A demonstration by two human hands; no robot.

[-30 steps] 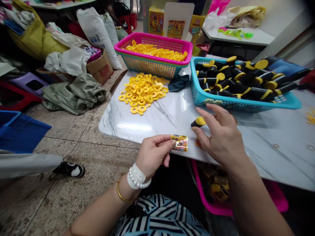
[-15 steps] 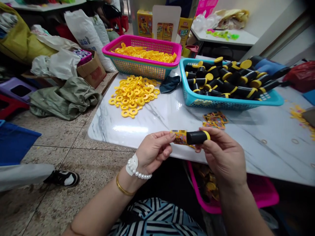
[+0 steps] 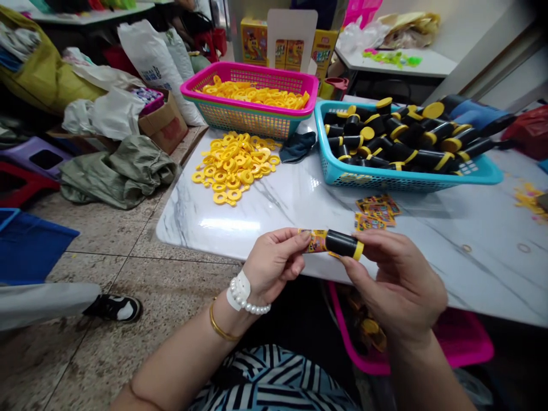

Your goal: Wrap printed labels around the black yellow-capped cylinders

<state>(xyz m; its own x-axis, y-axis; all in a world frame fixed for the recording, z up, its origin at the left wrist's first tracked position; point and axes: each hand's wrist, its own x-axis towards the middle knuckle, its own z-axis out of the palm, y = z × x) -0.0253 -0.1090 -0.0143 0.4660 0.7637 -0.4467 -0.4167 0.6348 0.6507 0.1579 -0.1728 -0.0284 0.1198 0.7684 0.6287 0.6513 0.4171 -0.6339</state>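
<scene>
Left hand's grip pinches a printed wrapper meeting a black tube over the bench edge; the right hand pinches its capped end. Beyond, left to right: yellow rings, dark cloth, blue basket, loose wrappers. The right wrist partly hides a pink basket. Unlike half a second ago, the tube's cap dips.

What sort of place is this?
Likely a small assembly or packing workshop: a light-blue basket of yellow-capped black tubes, a pile of yellow ring-shaped pieces, and printed yellow boxes behind.
</scene>
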